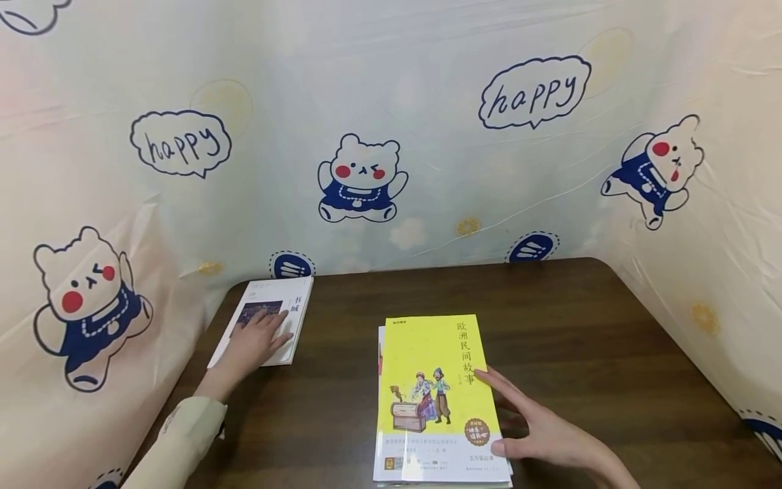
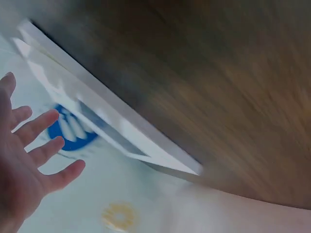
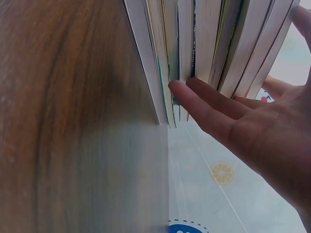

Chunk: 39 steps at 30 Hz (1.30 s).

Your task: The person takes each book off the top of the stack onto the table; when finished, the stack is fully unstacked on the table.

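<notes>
A white book with a dark picture on its cover lies at the table's back left corner. My left hand is over it with fingers spread, and the left wrist view has those fingers raised off the cover. Toward the front middle stands a stack of books, topped by a yellow book with cartoon figures. Along the stack's right side is my right hand, its thumb at the near right corner. In the right wrist view, extended fingertips touch the page edges of several stacked books.
A dark brown wooden table with rounded back corners carries the books. Pale cloth printed with bears and "happy" bubbles hangs around its back and sides.
</notes>
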Each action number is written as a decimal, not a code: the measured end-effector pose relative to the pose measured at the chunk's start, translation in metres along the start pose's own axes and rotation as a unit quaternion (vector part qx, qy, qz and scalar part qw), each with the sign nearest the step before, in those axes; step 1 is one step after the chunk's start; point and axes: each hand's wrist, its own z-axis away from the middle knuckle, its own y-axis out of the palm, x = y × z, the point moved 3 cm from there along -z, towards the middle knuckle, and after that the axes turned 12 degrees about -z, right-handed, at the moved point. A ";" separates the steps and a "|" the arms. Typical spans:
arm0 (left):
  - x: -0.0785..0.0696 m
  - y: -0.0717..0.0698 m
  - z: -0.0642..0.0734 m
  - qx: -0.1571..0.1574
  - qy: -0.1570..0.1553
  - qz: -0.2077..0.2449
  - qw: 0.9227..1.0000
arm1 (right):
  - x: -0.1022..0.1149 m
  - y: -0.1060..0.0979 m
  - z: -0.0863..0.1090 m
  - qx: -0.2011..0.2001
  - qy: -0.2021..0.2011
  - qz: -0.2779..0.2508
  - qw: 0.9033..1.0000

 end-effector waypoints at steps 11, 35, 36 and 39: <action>-0.087 -0.051 0.015 -0.082 0.105 0.021 0.991 | 0.000 -0.001 -0.001 -0.018 0.010 0.020 1.000; -0.188 -0.094 0.071 0.085 0.075 0.254 0.960 | 0.001 -0.002 -0.004 -0.034 0.013 0.038 0.999; -0.188 -0.094 0.071 0.087 0.075 0.258 0.959 | 0.001 -0.002 -0.004 -0.034 0.013 0.041 0.999; -0.189 -0.093 0.072 0.088 0.076 0.268 0.956 | 0.002 -0.001 -0.005 -0.034 0.010 0.053 0.998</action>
